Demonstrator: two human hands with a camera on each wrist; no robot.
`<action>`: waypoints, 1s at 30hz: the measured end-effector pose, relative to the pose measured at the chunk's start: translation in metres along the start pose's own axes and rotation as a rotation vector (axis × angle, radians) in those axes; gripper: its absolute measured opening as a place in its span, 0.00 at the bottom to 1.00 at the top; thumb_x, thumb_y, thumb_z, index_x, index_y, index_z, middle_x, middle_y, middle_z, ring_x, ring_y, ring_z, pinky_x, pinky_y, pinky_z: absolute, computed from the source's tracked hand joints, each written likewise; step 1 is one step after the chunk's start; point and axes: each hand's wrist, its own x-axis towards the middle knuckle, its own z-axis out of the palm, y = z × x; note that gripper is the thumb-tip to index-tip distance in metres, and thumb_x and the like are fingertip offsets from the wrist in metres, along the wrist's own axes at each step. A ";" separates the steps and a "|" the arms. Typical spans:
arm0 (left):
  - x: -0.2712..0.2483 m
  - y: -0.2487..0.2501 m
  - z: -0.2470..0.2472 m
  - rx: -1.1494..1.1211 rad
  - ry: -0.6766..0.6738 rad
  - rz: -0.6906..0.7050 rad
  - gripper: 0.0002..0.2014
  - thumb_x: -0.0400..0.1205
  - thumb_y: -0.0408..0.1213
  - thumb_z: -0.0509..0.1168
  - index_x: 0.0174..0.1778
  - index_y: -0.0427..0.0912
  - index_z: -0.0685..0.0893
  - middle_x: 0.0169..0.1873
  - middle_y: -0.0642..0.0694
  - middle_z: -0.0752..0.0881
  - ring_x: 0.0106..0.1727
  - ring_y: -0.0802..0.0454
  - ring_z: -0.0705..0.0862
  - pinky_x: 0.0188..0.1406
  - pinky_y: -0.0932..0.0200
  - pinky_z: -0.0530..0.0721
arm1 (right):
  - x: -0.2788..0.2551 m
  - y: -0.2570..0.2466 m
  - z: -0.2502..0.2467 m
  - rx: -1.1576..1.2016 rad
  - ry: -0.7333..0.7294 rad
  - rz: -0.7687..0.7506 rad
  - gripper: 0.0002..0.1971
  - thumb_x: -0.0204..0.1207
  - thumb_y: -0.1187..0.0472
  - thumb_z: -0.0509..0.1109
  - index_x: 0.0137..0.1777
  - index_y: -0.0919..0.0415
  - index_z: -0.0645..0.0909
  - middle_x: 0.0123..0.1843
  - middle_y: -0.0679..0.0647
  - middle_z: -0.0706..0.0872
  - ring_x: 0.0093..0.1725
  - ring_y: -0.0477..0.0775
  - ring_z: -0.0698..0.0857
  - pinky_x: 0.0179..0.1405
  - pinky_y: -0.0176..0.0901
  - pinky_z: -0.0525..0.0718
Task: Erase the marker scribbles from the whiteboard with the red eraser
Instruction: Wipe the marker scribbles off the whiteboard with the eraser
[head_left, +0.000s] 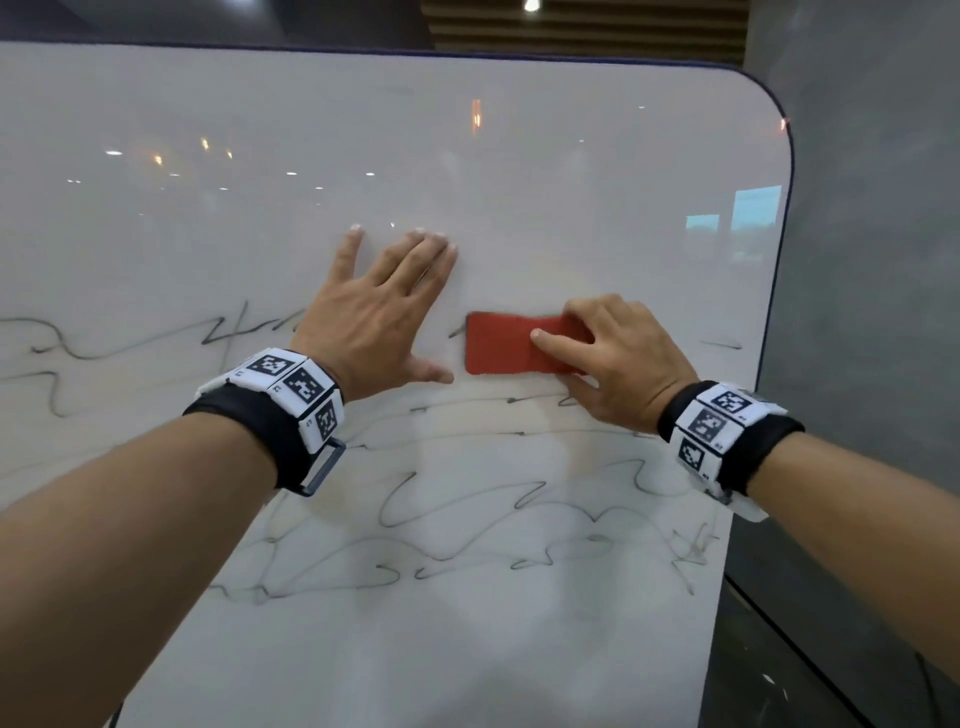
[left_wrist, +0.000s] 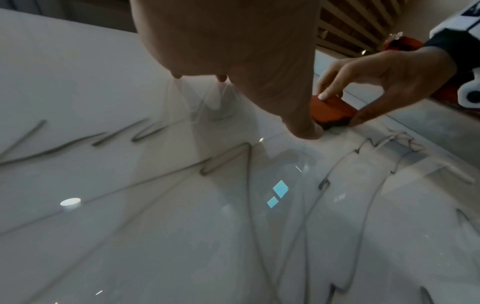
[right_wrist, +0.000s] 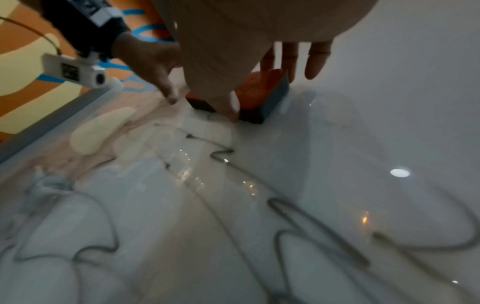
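Your right hand (head_left: 618, 364) grips the red eraser (head_left: 506, 345) against the whiteboard (head_left: 571, 171), left hand (head_left: 382, 312) spread flat beside it; upper area looks clean, most scribbles (head_left: 467, 525) below remain.

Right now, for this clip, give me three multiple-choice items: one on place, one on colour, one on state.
1. Where is the eraser relative to the left hand?
A. to its right
B. to its left
C. under its palm

2. What colour is the eraser's top?
A. blue
B. red
C. yellow

3. What state is the whiteboard in?
A. fully clean
B. scribbles remain across its lower part
C. covered top to bottom

Answers: 1 A, it sits just past the left thumb; 2 B, red shows beside the right hand gripping it; 3 B, lines run below both hands.
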 end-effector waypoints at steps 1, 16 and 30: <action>-0.004 -0.004 0.001 0.006 -0.004 0.004 0.60 0.66 0.76 0.64 0.85 0.37 0.57 0.83 0.42 0.62 0.84 0.45 0.60 0.79 0.26 0.56 | 0.005 0.003 -0.002 -0.001 -0.002 0.033 0.24 0.70 0.55 0.73 0.68 0.54 0.81 0.58 0.64 0.81 0.51 0.66 0.78 0.42 0.55 0.77; -0.032 -0.031 0.005 -0.023 0.084 -0.041 0.41 0.74 0.70 0.61 0.79 0.49 0.72 0.78 0.39 0.69 0.78 0.41 0.66 0.73 0.23 0.62 | 0.023 -0.020 0.000 0.025 0.065 0.159 0.27 0.67 0.54 0.74 0.68 0.55 0.77 0.57 0.66 0.80 0.49 0.67 0.78 0.43 0.59 0.81; -0.046 -0.053 0.002 0.023 0.048 -0.027 0.27 0.80 0.49 0.54 0.77 0.49 0.73 0.76 0.40 0.72 0.75 0.40 0.70 0.69 0.27 0.66 | 0.040 -0.065 0.015 0.019 0.031 0.086 0.23 0.63 0.55 0.74 0.58 0.62 0.80 0.60 0.66 0.80 0.52 0.66 0.78 0.47 0.55 0.75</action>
